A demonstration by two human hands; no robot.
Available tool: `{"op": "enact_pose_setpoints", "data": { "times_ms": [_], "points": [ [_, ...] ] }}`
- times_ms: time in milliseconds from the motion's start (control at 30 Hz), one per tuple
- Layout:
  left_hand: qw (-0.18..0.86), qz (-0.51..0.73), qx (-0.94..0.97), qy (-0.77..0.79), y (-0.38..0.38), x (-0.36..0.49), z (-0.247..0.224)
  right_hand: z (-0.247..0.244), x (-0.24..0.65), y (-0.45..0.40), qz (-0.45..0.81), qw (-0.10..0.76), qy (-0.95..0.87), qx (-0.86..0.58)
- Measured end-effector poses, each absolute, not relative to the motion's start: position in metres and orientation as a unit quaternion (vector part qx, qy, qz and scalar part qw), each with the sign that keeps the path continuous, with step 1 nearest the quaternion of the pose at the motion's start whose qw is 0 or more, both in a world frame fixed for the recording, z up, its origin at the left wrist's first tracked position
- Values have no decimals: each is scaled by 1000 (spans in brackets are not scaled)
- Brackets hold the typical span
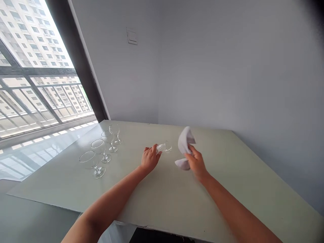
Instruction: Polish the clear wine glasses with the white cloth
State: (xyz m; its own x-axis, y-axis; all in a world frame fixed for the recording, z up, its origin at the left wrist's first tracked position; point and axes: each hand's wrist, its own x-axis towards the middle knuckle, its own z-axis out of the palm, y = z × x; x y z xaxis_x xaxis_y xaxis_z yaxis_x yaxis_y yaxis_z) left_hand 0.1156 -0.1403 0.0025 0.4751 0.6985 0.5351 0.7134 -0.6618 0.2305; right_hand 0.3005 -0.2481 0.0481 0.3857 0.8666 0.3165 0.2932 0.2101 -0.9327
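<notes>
Held glass (164, 147) part-hidden, forearms (116, 191) cut off

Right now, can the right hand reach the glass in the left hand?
Likely yes: the right hand is near the glass, with only the cloth it holds in between.

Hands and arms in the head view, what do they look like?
The left hand and right hand wear no gloves. No sleeve shows on the left forearm or right forearm; both taper toward the wrist. No watch, bracelet or ring can be made out.
</notes>
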Motion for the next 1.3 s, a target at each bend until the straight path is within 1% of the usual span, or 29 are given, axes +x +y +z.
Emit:
{"op": "enact_pose_setpoints", "data": {
  "times_ms": [67,133,200,233,367,433,500,567,667,800,867,1000,1067,1100,1133,1200,1300],
  "points": [
    [27,-309,-860,-405,-140,114,2,55,276,-243,178,504,-616,-579],
    [40,-311,-859,-404,-138,109,1,60,257,-238,143,433,-682,-572],
    [52,-309,-860,-402,-135,103,2,65,250,-234,166,396,-699,-571],
    [59,-307,-862,-398,-133,100,2,67,250,-233,213,386,-697,-566],
    [82,-285,-879,-372,-131,96,5,73,264,-232,488,371,-628,-480],
    [87,-271,-892,-350,-132,97,6,70,269,-232,567,373,-584,-446],
    [80,-261,-903,-330,-135,98,7,64,269,-232,599,367,-562,-436],
    [62,-252,-911,-321,-137,99,7,55,266,-231,599,357,-562,-444],
    [28,-235,-913,-332,-142,101,8,47,261,-228,564,345,-576,-481],
    [-28,-222,-904,-365,-150,105,9,55,262,-229,498,332,-609,-520],
    [-56,-227,-897,-375,-154,107,9,64,265,-232,417,323,-655,-541],
    [-79,-242,-888,-383,-156,109,9,77,267,-237,197,281,-731,-590],
    [-65,-250,-887,-383,-155,107,10,76,266,-236,135,275,-735,-605],
    [-55,-253,-886,-384,-154,106,11,74,265,-235,126,277,-734,-607],
    [-45,-256,-885,-386,-152,105,12,72,264,-234,134,283,-732,-605],
    [-23,-260,-883,-391,-150,103,13,67,264,-230,204,305,-718,-592],
    [-1,-256,-883,-392,-146,102,14,64,267,-225,386,341,-652,-556]
  ]
}}
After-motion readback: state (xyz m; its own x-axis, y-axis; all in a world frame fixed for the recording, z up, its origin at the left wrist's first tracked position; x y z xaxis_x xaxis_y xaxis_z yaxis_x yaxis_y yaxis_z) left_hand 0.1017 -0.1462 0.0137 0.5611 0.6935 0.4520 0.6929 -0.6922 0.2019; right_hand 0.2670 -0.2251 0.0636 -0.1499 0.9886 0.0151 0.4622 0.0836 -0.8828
